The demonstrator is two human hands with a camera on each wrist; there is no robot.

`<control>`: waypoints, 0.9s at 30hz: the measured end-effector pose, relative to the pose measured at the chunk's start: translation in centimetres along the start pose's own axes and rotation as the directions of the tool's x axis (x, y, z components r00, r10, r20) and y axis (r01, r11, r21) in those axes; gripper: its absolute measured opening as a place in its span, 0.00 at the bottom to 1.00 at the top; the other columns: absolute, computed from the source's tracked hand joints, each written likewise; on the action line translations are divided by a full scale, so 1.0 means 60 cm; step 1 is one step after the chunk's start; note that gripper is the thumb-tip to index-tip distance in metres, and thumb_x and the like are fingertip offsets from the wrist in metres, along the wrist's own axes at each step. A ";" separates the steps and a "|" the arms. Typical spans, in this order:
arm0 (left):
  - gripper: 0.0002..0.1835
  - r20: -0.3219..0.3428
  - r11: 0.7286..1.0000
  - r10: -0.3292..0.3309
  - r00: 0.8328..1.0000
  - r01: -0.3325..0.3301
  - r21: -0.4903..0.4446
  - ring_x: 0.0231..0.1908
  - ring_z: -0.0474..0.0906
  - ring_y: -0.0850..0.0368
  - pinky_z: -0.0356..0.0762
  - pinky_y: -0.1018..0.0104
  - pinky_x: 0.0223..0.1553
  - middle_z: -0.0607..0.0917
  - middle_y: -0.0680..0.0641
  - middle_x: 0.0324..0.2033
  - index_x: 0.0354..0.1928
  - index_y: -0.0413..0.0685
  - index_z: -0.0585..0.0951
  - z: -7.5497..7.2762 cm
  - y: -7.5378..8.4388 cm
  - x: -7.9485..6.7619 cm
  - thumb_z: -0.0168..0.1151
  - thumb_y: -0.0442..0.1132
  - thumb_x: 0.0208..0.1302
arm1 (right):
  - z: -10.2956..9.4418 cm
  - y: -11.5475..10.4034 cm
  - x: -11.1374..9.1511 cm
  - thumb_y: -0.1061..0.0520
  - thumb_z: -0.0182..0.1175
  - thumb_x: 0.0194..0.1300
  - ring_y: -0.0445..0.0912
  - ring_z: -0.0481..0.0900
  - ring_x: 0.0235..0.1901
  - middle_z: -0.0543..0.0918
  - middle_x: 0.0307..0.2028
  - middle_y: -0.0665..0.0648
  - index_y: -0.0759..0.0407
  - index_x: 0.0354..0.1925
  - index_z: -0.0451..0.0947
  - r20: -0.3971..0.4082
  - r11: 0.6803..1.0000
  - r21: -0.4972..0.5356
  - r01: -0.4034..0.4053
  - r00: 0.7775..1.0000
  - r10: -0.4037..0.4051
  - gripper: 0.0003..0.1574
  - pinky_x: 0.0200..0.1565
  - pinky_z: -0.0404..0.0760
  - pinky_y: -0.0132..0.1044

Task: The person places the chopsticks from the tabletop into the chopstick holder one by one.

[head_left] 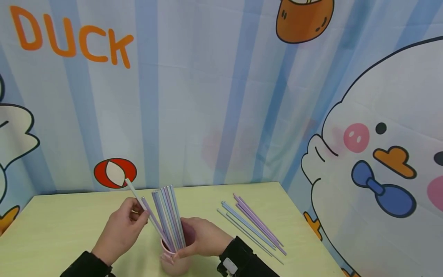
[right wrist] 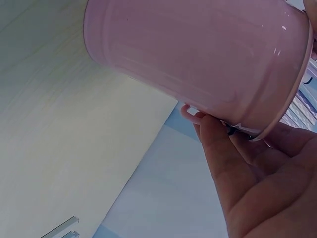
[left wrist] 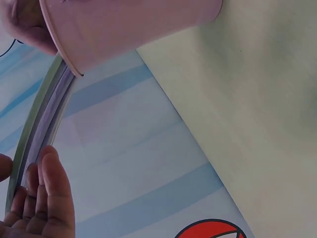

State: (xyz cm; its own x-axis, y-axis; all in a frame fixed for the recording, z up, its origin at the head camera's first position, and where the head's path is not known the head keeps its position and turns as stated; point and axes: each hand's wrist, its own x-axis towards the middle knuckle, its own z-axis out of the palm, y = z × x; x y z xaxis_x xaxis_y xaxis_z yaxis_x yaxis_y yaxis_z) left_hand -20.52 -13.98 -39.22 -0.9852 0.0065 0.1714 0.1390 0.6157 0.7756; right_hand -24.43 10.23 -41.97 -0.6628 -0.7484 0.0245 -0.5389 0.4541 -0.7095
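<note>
A small pink bucket (head_left: 175, 266) stands at the table's front, holding a bundle of long pastel straws (head_left: 168, 215). My left hand (head_left: 121, 227) pinches a pale straw (head_left: 134, 192) between thumb and fingers; a purple straw (head_left: 154, 218) runs close beside it into the bucket. Both lean left, apart from the bundle's upper ends. My right hand (head_left: 207, 235) grips the bucket at its rim from the right, thumb across the front. In the right wrist view its fingers (right wrist: 218, 163) are at a small loop on the bucket's side. The straws' lower ends are hidden inside.
To the right on the pale yellow table (head_left: 79, 227) lie loose purple straws (head_left: 257, 219), blue straws (head_left: 247, 225) and thin greyish straws (head_left: 249, 235), roughly parallel. A printed curtain (head_left: 194, 96) hangs behind the table's back edge.
</note>
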 end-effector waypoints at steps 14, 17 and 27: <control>0.11 0.062 0.999 0.002 0.998 -0.005 0.048 0.32 0.72 0.57 0.77 0.62 0.34 0.79 0.47 0.32 0.43 0.44 0.71 0.043 -0.010 -0.002 0.57 0.41 0.65 | -0.001 0.000 -0.007 0.36 0.69 0.51 0.34 0.68 0.56 0.72 0.61 0.44 0.40 0.70 0.54 -0.010 0.997 -0.060 0.056 0.998 -0.057 0.54 0.60 0.71 0.37; 0.10 0.083 0.999 -0.013 0.996 0.009 0.047 0.32 0.71 0.57 0.77 0.62 0.35 0.78 0.48 0.31 0.43 0.44 0.72 0.050 -0.012 -0.004 0.58 0.41 0.65 | -0.001 0.001 -0.009 0.37 0.69 0.52 0.35 0.68 0.56 0.73 0.60 0.44 0.41 0.70 0.54 -0.012 0.996 -0.030 0.083 0.996 -0.083 0.53 0.61 0.70 0.39; 0.07 0.112 0.999 -0.030 0.993 0.025 0.046 0.30 0.73 0.59 0.78 0.60 0.35 0.80 0.50 0.30 0.40 0.45 0.74 0.069 -0.018 -0.011 0.58 0.41 0.65 | -0.005 0.008 -0.036 0.32 0.70 0.47 0.39 0.67 0.58 0.65 0.67 0.49 0.47 0.73 0.50 -0.076 0.995 -0.028 -0.092 0.993 0.090 0.63 0.58 0.74 0.42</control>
State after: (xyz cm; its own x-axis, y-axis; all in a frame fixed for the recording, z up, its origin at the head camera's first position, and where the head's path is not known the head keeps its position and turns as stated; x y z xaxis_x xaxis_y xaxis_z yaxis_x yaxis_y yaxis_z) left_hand -20.45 -11.41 -42.69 -0.9939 0.0761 0.0792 0.1097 0.6515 0.7507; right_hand -23.40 12.18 -42.14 -0.7462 -0.6656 0.0142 -0.4900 0.5347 -0.6885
